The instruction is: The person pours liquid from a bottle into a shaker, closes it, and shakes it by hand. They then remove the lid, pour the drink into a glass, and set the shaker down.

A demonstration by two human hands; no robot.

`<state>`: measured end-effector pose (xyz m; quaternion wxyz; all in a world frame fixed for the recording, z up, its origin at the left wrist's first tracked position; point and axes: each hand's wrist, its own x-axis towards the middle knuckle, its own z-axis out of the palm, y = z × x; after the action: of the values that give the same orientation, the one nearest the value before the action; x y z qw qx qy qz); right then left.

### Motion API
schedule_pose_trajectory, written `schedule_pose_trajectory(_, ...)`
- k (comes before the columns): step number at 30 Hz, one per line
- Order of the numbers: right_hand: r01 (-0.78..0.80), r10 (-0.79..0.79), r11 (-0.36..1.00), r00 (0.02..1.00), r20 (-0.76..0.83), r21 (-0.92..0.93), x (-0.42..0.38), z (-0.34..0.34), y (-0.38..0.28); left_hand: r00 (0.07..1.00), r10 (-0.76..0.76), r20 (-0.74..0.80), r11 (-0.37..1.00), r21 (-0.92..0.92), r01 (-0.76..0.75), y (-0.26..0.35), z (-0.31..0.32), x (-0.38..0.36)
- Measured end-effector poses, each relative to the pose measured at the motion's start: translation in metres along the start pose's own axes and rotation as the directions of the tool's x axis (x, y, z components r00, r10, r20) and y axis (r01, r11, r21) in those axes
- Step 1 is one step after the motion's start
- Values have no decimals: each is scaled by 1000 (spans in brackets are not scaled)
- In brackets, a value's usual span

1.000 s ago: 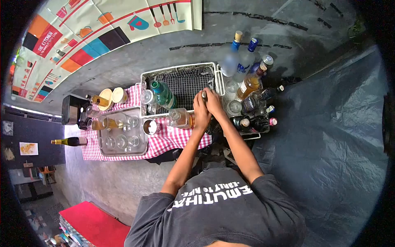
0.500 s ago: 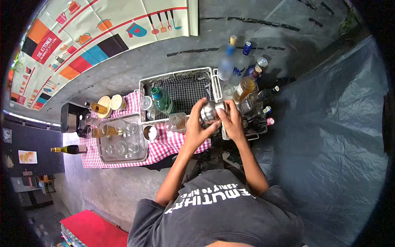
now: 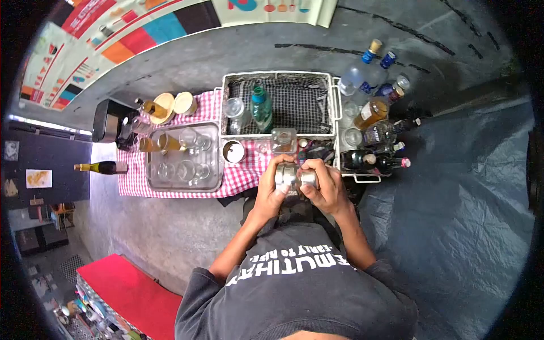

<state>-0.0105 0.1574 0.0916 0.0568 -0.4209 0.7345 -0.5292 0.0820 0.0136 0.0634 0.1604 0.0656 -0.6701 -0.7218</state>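
Observation:
Both hands hold a shiny metal shaker [image 3: 287, 175] in front of the chest, below the table's front edge. My left hand [image 3: 270, 190] wraps round its wider part at the left. On its narrower end at the right, my right hand [image 3: 325, 187] is closed with fingers and thumb. Just beyond the hands, a square clear glass jar [image 3: 284, 140] stands near the wire basket [image 3: 277, 136]. In that basket are a green bottle [image 3: 261, 110] and a clear jar [image 3: 235, 112].
A metal tray [image 3: 156, 184] with several glasses lies on the checked cloth [image 3: 130, 184], beside a white-rimmed tin [image 3: 233, 152]. Several bottles, one amber [image 3: 371, 113], crowd the right rack. A wine bottle [image 3: 105, 167] stands at far left; a red-topped surface [image 3: 133, 283] is lower left.
Both hands have brought the shaker down, closer to the body, and it is now roughly level. The camera view has shifted, so the wall banner sits higher in the frame.

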Motion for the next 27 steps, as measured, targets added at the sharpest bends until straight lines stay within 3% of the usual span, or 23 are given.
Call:
schedule_pose_trajectory(1,72,-72,996,997,0,-60,2,9,3,1000,-11,-17,1000,-19,11,-1,-9,-1)
schedule_pose_trajectory(2,23,-22,994,1000,9,-102,3,18,3,1000,-13,-22,1000,-19,12,1,-16,-4)
schedule_pose_trajectory(5,-96,98,995,993,-65,30,10,54,1,999,-44,-28,998,32,45,6,-41,-9)
schedule_pose_trajectory(8,-219,222,975,972,-72,43,21,86,-10,987,-162,-9,987,-15,162,5,-72,-13)
schedule_pose_trajectory(12,-254,258,966,960,-107,51,39,126,-24,984,-176,28,984,-35,177,1,-114,-12)
schedule_pose_trajectory(14,-294,297,955,945,-134,46,38,146,-15,981,-193,20,977,93,190,-2,-134,-9)
schedule_pose_trajectory(15,-324,327,945,932,-158,45,37,156,-8,995,-97,6,980,177,95,-17,-139,-6)
schedule_pose_trajectory(19,-408,495,845,842,-216,346,22,180,14,986,-99,132,985,151,78,-37,-161,-2)
schedule_pose_trajectory(23,-382,481,870,794,-371,311,15,192,37,998,-44,-47,993,110,49,-75,-183,1)
schedule_pose_trajectory(25,-360,543,821,733,-409,443,14,201,48,996,-6,-92,978,207,25,-103,-192,0)
schedule_pose_trajectory(27,-353,576,792,703,-418,498,11,211,62,999,1,-32,948,317,9,-125,-199,-2)
